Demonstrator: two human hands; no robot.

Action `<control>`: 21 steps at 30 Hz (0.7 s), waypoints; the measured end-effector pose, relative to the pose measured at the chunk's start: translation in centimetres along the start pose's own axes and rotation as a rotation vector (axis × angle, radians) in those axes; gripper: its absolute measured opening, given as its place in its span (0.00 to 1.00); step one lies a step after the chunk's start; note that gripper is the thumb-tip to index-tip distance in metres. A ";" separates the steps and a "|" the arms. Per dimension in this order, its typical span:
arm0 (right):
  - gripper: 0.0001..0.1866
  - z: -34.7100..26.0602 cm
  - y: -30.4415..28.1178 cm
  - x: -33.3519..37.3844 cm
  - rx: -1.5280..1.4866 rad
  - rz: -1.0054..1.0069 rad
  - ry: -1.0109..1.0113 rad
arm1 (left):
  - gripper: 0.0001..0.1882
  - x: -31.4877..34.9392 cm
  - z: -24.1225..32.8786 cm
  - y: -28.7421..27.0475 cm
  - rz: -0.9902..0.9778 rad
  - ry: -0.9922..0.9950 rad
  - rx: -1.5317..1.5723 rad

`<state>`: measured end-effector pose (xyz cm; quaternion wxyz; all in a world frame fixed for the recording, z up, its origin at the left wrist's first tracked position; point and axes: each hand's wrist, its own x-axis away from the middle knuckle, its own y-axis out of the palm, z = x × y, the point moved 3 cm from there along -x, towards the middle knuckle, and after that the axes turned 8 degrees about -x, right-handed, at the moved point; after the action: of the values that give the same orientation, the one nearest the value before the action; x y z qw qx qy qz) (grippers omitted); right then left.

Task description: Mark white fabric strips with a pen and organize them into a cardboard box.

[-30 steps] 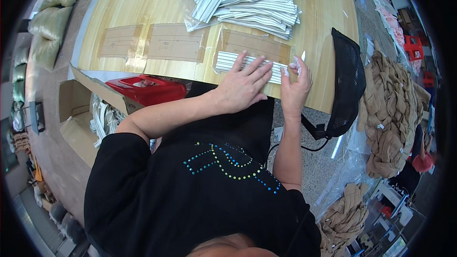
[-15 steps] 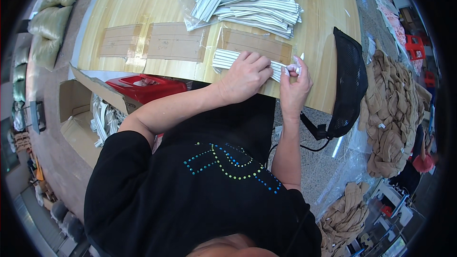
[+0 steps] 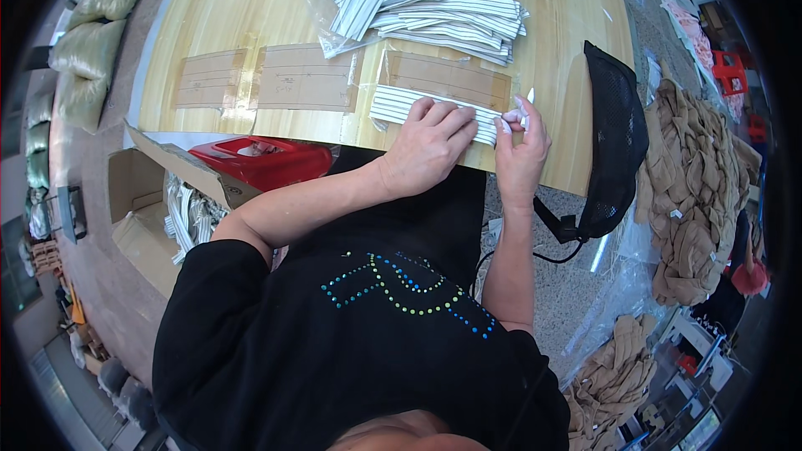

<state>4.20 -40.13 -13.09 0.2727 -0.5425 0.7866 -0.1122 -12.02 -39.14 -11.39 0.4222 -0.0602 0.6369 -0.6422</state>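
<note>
A white striped fabric strip (image 3: 399, 104) lies along the front edge of the wooden table, against a brown cardboard template (image 3: 447, 75). My left hand (image 3: 430, 144) rests on the strip, palm down, its fingers stretched out and pressing the cloth. At the strip's right end is my right hand (image 3: 523, 150), its thumb and fingers closed on a slim white pointed piece (image 3: 530, 95) whose tip points away from me. White patches cover some of its fingertips; what they are is unclear. Beyond the template, a pile of similar striped strips (image 3: 455, 12) lies on clear plastic.
Two more cardboard templates (image 3: 305, 77) are taped to the table at left. A black mesh piece (image 3: 616, 142) hangs by the table's right edge. Below the left side stand a red plastic stool (image 3: 280, 160) and a carton (image 3: 138, 179) holding striped cloth. Brown garments (image 3: 689, 192) are heaped at right.
My left hand's fingers have straightened and flattened onto the striped strip. My right hand stays near the strip's right end, still holding the white piece.
</note>
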 end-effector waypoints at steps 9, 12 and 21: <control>0.26 -0.3 0.3 0.2 0.097 0.062 -0.004 | 0.26 0.2 1.3 0.8 -0.110 0.010 -0.045; 0.27 -0.4 0.3 0.2 0.091 0.092 0.011 | 0.26 0.2 1.4 0.9 -0.130 0.016 -0.084; 0.20 -0.3 -0.4 0.2 -0.219 0.142 0.117 | 0.34 0.5 2.0 1.5 -0.235 0.060 -0.099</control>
<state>4.32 -40.52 -12.74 0.1729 -0.5047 0.8450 -0.0376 -10.40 -40.77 -12.54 0.3213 -0.1361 0.6685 -0.6567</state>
